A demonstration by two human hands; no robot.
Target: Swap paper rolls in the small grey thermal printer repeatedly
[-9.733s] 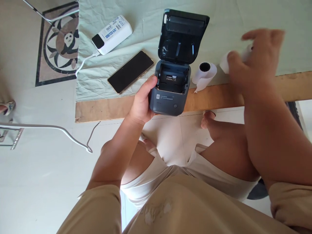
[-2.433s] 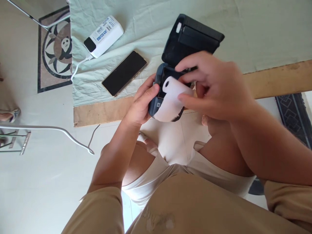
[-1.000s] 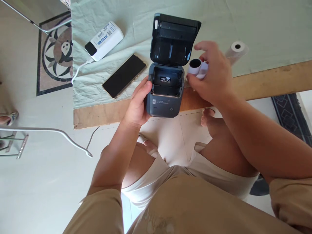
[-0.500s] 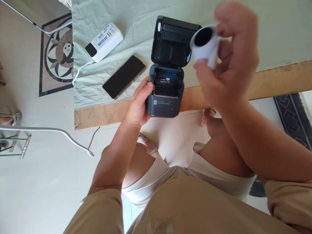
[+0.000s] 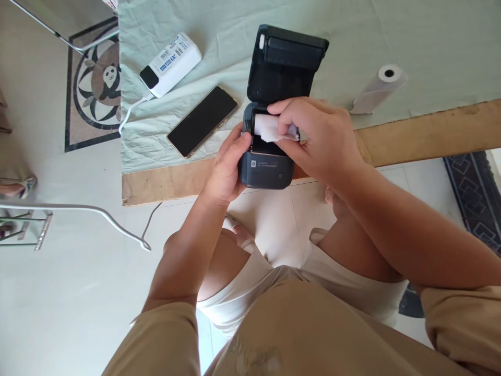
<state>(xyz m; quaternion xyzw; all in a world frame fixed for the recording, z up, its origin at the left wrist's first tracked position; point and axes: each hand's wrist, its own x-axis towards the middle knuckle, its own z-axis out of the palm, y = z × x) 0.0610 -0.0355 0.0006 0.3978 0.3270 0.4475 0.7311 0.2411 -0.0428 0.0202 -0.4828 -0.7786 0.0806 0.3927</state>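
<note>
My left hand (image 5: 227, 166) is closed round the left side of a small dark label printer (image 5: 270, 175), thumb on its edge. The printer's black lid (image 5: 282, 65) is swung up and back, leaving the paper compartment uncovered. My right hand (image 5: 319, 133) reaches over from the right, its fingers bent round a white paper roll (image 5: 268, 127) that lies in the compartment. Those fingers cover the roll's right part, and its loose edge looks a little crumpled. A second white paper roll (image 5: 387, 78) stands on the cloth beyond my right hand.
A black-screened phone (image 5: 202, 121) and a white power bank (image 5: 170, 65) with a white cable lie left of the printer on a pale green cloth (image 5: 438, 47). The table's wooden edge (image 5: 426, 122) runs in front of me. A white hooked bar (image 5: 97, 210) juts in from the left.
My right hand has come down and left, bringing the paper roll from beside the lid into the compartment. The second roll now shows at the right. My left hand still holds the printer.
</note>
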